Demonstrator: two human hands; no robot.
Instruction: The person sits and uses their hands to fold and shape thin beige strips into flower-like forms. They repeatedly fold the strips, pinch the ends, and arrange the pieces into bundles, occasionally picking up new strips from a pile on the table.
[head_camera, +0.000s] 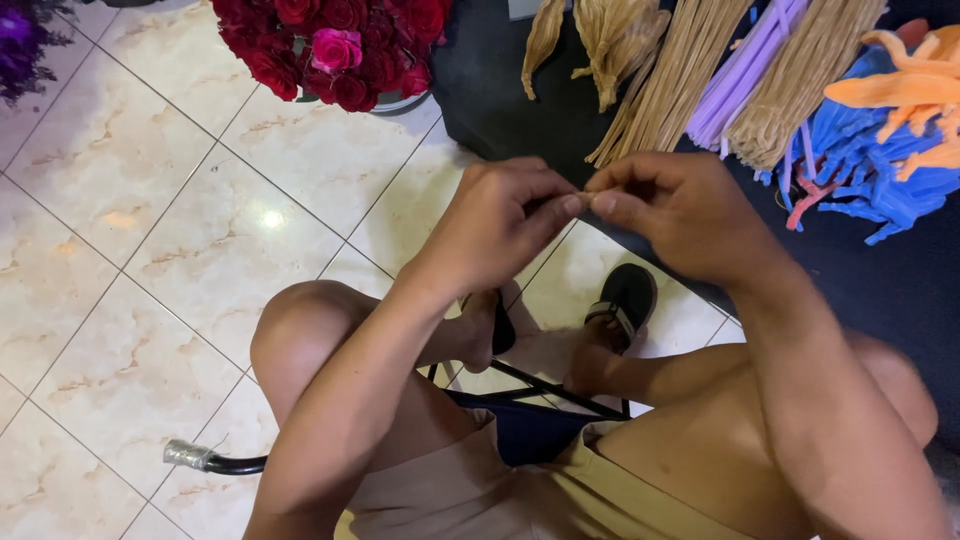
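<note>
Seated person, lower frame: bare knees, beige shorts (470, 490), blue seat fabric between the thighs; black sandals (625, 300) on the feet at centre.

Chair frame (215, 462), lower left: black tube with a silver-taped end.

Left hand (495, 220), centre frame: forearm rising from the lower left, wrist bent, fingers curled in, thumb and forefinger pressed together at their tips.

Right hand (680, 215), right of centre: forearm coming in from the lower right, fingers curled, thumb and forefinger closed tip to tip, meeting the left hand's fingertips.

Thin pale strip (583, 197), pinched between both sets of fingertips, held above the feet; too small to tell more.

Tiled floor (130, 230), left half: cream marble-look squares.

Red rose bunch (330, 45), top centre-left, with one pink bloom.

Purple flowers (20, 40), upper left corner.

Dark cloth (880, 280), upper right, carrying tan stick bundles (690, 70), a lilac bundle (745, 65), dried tan leaves (610, 40), blue pieces (870, 160) and orange pieces (915, 85)
</note>
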